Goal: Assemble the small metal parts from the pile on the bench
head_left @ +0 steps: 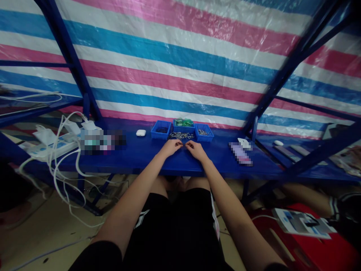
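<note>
At the frame's centre, uncountable slender metal pieces [182,136] are strewn at mixed angles among three blue bins [159,136], the left hand [173,146] and right hand [195,149] being half-curled, any hold indiscernible.

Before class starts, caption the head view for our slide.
Left hand and right hand, close together, before loose metal pieces and blue bins.
</note>
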`<state>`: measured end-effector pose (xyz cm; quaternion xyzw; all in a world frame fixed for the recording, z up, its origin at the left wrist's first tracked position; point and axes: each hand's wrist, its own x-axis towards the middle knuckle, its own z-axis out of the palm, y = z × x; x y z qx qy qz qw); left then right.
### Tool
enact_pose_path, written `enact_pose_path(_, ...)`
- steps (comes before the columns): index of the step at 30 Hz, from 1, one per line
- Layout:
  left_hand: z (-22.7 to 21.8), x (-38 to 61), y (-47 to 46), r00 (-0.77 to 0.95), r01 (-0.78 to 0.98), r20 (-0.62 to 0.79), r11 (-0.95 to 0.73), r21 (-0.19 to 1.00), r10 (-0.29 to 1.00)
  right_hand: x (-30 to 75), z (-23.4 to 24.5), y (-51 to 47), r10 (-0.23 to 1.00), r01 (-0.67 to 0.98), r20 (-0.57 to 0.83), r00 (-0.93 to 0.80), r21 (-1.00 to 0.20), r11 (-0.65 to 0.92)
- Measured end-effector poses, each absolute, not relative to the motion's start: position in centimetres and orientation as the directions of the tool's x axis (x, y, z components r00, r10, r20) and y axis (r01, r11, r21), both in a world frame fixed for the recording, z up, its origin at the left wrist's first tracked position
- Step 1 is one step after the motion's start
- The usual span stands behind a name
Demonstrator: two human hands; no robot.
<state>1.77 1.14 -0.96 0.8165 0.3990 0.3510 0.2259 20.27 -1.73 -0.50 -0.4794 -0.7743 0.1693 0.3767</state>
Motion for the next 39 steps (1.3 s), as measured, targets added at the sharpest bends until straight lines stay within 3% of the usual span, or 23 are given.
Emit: enact_pose_path(39, -0.85, 1.73, 1.0, 0.436, 0.506, 0.388, -0.578, 0.64, 0.812, 20.18, -0.22, -1.97, 0.871, 0.617, 0.418, -0.258, -0.622, 0.481)
